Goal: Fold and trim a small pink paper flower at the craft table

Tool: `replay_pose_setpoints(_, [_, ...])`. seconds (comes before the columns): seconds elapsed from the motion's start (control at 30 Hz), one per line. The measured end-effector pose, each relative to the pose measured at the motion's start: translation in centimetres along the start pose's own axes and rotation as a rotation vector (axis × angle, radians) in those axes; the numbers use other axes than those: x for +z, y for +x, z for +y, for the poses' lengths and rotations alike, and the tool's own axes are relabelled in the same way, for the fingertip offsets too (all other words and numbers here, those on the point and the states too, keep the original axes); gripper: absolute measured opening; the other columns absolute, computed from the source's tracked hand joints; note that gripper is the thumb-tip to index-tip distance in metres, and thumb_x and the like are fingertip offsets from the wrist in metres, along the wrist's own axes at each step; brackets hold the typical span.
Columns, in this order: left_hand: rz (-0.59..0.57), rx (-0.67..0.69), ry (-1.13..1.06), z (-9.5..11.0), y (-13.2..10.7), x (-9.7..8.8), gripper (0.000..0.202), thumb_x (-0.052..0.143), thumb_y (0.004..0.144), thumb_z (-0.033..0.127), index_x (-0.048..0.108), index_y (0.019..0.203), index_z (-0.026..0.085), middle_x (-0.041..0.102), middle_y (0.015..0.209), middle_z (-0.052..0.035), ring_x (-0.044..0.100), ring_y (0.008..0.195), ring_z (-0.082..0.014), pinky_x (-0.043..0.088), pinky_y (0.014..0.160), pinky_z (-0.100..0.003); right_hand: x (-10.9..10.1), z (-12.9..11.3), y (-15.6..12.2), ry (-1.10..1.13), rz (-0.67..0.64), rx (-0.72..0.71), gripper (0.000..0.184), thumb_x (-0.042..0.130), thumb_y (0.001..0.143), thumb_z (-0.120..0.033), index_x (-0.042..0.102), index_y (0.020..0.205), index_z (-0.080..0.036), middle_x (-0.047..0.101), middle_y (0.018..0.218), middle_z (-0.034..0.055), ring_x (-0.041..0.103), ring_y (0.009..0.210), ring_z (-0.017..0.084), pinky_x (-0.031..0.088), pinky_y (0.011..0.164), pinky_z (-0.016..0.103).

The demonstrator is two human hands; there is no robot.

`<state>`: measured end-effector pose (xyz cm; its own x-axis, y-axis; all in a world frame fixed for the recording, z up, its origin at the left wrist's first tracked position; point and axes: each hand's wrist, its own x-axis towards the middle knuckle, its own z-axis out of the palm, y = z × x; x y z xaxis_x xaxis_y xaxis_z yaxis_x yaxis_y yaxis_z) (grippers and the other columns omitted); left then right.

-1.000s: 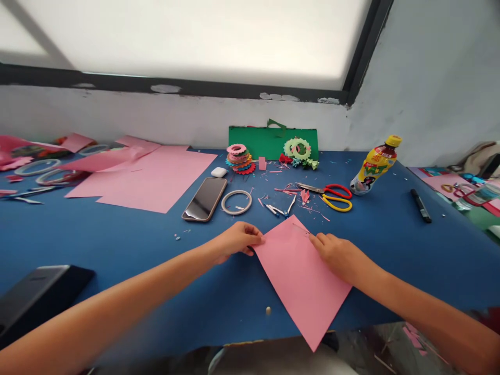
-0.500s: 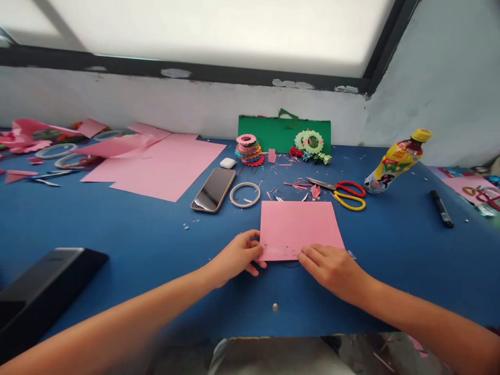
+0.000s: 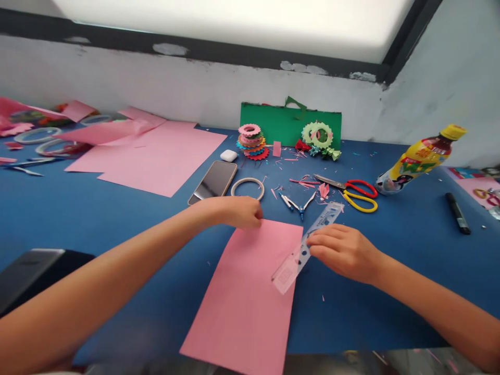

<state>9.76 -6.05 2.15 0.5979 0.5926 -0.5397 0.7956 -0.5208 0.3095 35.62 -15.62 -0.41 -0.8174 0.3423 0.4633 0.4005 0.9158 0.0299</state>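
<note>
My left hand (image 3: 247,212) is closed on the far edge of a sheet of pink paper (image 3: 250,297), near its far left corner. The sheet lies lengthwise, and its near end reaches to the table's front edge. In my right hand (image 3: 344,252) is a clear plastic ruler (image 3: 287,273) with cut-out holes, gripped near its middle. It slants across the sheet's right edge; whether it touches the paper I cannot tell. Just beyond the sheet lies a spread drawing compass (image 3: 300,209). Scissors (image 3: 359,196) with red and yellow handles rest farther right.
A phone (image 3: 214,179), a tape roll (image 3: 247,180) and a white case (image 3: 228,155) sit beyond my left arm. Toothed paper rings (image 3: 253,141) stand by a green card (image 3: 269,122). A tilted bottle (image 3: 417,161) and a black marker (image 3: 458,213) are at right.
The pink sheet has gone from lying crosswise to lengthwise, extending toward me. My left hand has moved to its far edge. The ruler now shows plainly in my right hand.
</note>
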Motion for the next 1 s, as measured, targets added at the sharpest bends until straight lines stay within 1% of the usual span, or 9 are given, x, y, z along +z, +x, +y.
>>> replay_pose_setpoints(0.1, [0.027, 0.077, 0.033, 2.3, 1.4, -0.5, 0.013, 0.048, 0.062, 0.021, 0.059, 0.059, 0.016, 0.058, 0.058, -0.0036, 0.048, 0.054, -0.0153, 0.029, 0.049, -0.027, 1.0, -0.8, 1.1, 0.008, 0.004, -0.134, 0.010, 0.049, 0.088, -0.013, 0.059, 0.089, -0.015, 0.069, 0.096, 0.0027, 0.061, 0.092, 0.015, 0.048, 0.085, 0.028])
replay_pose_setpoints(0.2, [0.023, 0.278, -0.090, 3.8, 2.5, -0.1, 0.029, 0.051, 0.064, 0.019, 0.064, 0.090, 0.019, 0.065, 0.076, -0.0013, 0.054, 0.063, -0.0146, 0.035, 0.051, -0.023, 2.5, -1.3, 1.2, -0.009, -0.034, -0.199, 0.010, 0.049, 0.088, -0.013, 0.059, 0.086, -0.015, 0.068, 0.097, 0.0031, 0.062, 0.092, 0.015, 0.048, 0.086, 0.029])
replay_pose_setpoints(0.27, [0.040, 0.299, -0.223, 3.6, 2.9, 0.5, 0.039, 0.052, 0.067, 0.019, 0.060, 0.105, 0.019, 0.066, 0.084, -0.0017, 0.057, 0.069, -0.0145, 0.039, 0.056, -0.021, 3.2, -1.2, 0.8, -0.003, -0.073, -0.187, 0.011, 0.049, 0.088, -0.012, 0.059, 0.086, -0.015, 0.068, 0.097, 0.0031, 0.062, 0.092, 0.015, 0.049, 0.084, 0.028])
replay_pose_setpoints(0.37, [0.092, 0.248, -0.374, 2.6, 2.7, 1.7, 0.040, 0.052, 0.072, 0.021, 0.057, 0.112, 0.018, 0.065, 0.083, -0.0017, 0.058, 0.071, -0.0142, 0.040, 0.058, -0.021, 3.7, -1.0, -0.4, 0.040, -0.095, -0.141, 0.011, 0.049, 0.088, -0.012, 0.059, 0.086, -0.014, 0.068, 0.098, 0.0034, 0.061, 0.094, 0.015, 0.049, 0.084, 0.028])
replay_pose_setpoints(0.57, [0.232, 0.148, -0.411, 2.4, 1.2, 3.5, 0.020, 0.051, 0.079, 0.026, 0.063, 0.091, 0.016, 0.057, 0.070, 0.0013, 0.050, 0.063, -0.0119, 0.036, 0.055, -0.020, 3.8, -1.1, -1.9, 0.125, -0.093, -0.111, 0.011, 0.049, 0.088, -0.013, 0.061, 0.089, -0.014, 0.067, 0.105, 0.0039, 0.059, 0.102, 0.016, 0.047, 0.092, 0.029])
replay_pose_setpoints(0.63, [0.254, 0.153, -0.392, 2.6, 1.1, 3.7, 0.019, 0.050, 0.081, 0.025, 0.063, 0.092, 0.016, 0.057, 0.069, 0.0015, 0.050, 0.062, -0.0118, 0.035, 0.055, -0.020, 3.8, -1.1, -2.0, 0.117, -0.118, -0.121, 0.012, 0.050, 0.088, -0.014, 0.061, 0.093, -0.015, 0.066, 0.105, 0.0039, 0.059, 0.101, 0.016, 0.046, 0.093, 0.029])
replay_pose_setpoints(0.77, [0.231, 0.246, -0.334, 2.3, 1.4, 3.6, 0.020, 0.046, 0.085, 0.021, 0.061, 0.099, 0.019, 0.062, 0.078, -0.0001, 0.055, 0.070, -0.0130, 0.038, 0.060, -0.021, 3.3, -0.6, -2.1, 0.087, -0.182, -0.161, 0.021, 0.050, 0.089, -0.015, 0.060, 0.107, -0.014, 0.065, 0.106, 0.0044, 0.059, 0.099, 0.016, 0.047, 0.092, 0.029])
replay_pose_setpoints(0.87, [0.194, 0.299, -0.294, 2.0, 1.8, 3.2, 0.023, 0.044, 0.087, 0.017, 0.061, 0.101, 0.020, 0.066, 0.091, -0.0018, 0.059, 0.081, -0.0151, 0.040, 0.068, -0.022, 2.7, 0.1, -2.5, 0.063, -0.200, -0.135, 0.021, 0.049, 0.089, -0.014, 0.061, 0.106, -0.014, 0.065, 0.106, 0.0053, 0.059, 0.099, 0.017, 0.049, 0.086, 0.030])
replay_pose_setpoints(1.0, [0.148, 0.318, -0.248, 2.1, 2.3, 2.4, 0.024, 0.044, 0.087, 0.015, 0.062, 0.101, 0.020, 0.068, 0.095, -0.0021, 0.061, 0.086, -0.0159, 0.042, 0.070, -0.021, 2.2, 1.2, -3.4, 0.027, -0.201, -0.090, 0.023, 0.047, 0.089, -0.012, 0.060, 0.107, -0.013, 0.066, 0.105, 0.0069, 0.059, 0.100, 0.018, 0.050, 0.085, 0.032])
